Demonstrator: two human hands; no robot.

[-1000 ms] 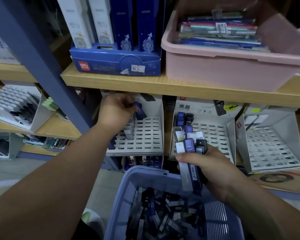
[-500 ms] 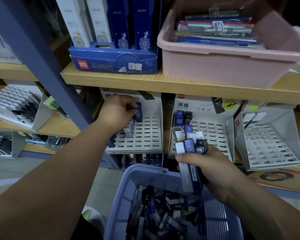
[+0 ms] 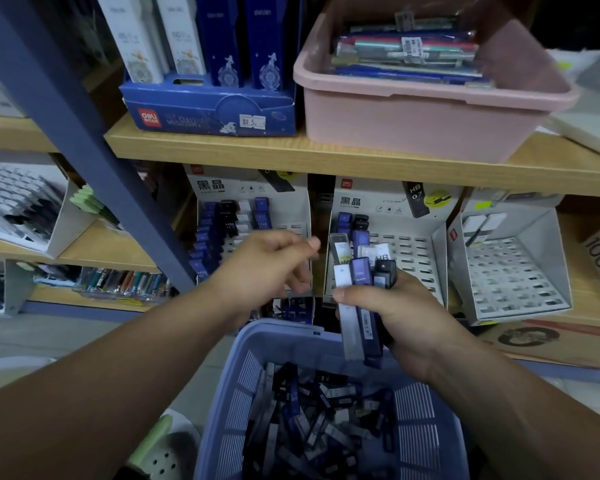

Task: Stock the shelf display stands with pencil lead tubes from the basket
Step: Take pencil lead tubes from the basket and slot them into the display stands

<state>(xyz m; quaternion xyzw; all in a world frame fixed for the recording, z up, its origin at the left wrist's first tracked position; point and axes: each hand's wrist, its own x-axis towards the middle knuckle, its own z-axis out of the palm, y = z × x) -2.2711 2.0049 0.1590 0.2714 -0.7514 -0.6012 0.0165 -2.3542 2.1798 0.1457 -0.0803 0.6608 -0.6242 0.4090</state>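
A stationery shop aisle. On the wooden shelf board [image 3: 361, 164] sits a blue branded carton [image 3: 201, 109] with a price sticker [image 3: 252, 121] — beside it, a pink tub [image 3: 413, 126] of pens [image 3: 378, 69] bearing barcode labels. Under the board stand white card display stands [image 3: 416, 244] marked HB 0.7, slotted for stock; below and in front of it is a blue basket [image 3: 243, 375] of loose pencil lead tubes [image 3: 309, 410].

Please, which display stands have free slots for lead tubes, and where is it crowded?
Right stand: almost all bare slots below its white packs. Middle stand: free right of its few lead tubes. Left stand: left columns crowded, only the right edge bare.
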